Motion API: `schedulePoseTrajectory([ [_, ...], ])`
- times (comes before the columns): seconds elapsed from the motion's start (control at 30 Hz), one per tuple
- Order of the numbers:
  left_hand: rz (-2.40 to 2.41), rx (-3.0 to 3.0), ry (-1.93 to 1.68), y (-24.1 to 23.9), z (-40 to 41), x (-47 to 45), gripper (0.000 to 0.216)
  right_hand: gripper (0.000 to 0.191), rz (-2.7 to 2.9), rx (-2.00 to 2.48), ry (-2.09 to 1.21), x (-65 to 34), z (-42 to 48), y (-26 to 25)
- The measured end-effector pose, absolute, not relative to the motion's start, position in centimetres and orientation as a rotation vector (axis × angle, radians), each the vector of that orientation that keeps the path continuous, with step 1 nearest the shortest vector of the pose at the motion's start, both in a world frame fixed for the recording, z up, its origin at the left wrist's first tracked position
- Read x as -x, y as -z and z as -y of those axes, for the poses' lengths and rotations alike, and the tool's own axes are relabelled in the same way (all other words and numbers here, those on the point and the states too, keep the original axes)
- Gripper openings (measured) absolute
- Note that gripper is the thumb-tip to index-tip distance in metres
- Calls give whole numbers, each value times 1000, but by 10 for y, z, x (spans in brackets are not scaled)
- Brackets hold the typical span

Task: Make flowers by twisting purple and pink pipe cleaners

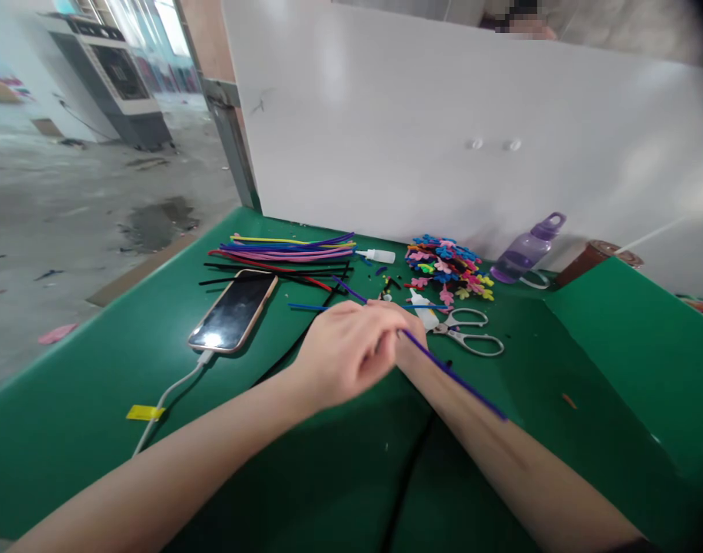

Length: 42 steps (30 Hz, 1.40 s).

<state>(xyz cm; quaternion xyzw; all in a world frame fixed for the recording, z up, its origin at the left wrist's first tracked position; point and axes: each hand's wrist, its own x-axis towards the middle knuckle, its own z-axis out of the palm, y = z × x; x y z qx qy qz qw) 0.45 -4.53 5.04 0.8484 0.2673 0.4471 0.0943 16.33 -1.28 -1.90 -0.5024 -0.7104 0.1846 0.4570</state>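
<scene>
My left hand [345, 349] is closed, with a purple pipe cleaner [458, 376] in its fingers. One end of the stem slants down to the right over my right forearm, and a purple length also shows beyond the hands. My right hand [413, 338] lies just behind the left and touches or nearly touches it; its fingers are mostly hidden. A blue pipe cleaner [306, 307] runs crosswise behind both hands, but whether either holds it is unclear. Just past the right hand are a white glue bottle [425, 313] and grey-handled scissors [469, 332].
Bundled coloured pipe cleaners [287, 250] and a second glue bottle [379, 256] lie at the back. A phone [234, 311] on a cable sits left. Bent colourful shapes [446, 265], a purple bottle [524, 250] and a brown cup [587, 261] stand near the white panel [386, 123].
</scene>
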Motion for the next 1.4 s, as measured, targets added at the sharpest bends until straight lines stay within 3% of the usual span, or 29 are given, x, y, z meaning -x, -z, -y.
schedulePoseTrajectory([
  [0.13,-1060,-2541,-1195,-9,16,-2,14,32,1631,1130,-669,-163,15,16],
  [0.3,-1269,-2457,-951,3,8,3,32,41,1605,998,-782,-162,19,10],
  [0.43,-1265,-2188,-1017,4,3,4,32,47,1717,969,-666,-159,23,6],
  [0.73,-1200,-1758,-1136,10,13,4,29,53,1635,1274,-896,-154,28,13],
  [0.87,-1236,-1568,-1200,13,7,5,29,49,1423,1058,-891,-154,24,8],
  [1.13,-1284,-1331,-1379,13,-10,18,32,44,866,875,-1425,-160,12,7],
  [1.23,-1270,-1413,-1352,10,-6,18,32,33,872,886,-1396,-161,10,9],
  [1.33,-1218,-1455,-1301,7,-3,15,31,9,829,843,-1310,-159,9,10],
  [1.4,-1202,-1434,-1285,8,-2,14,30,12,797,799,-1268,-159,8,12],
])
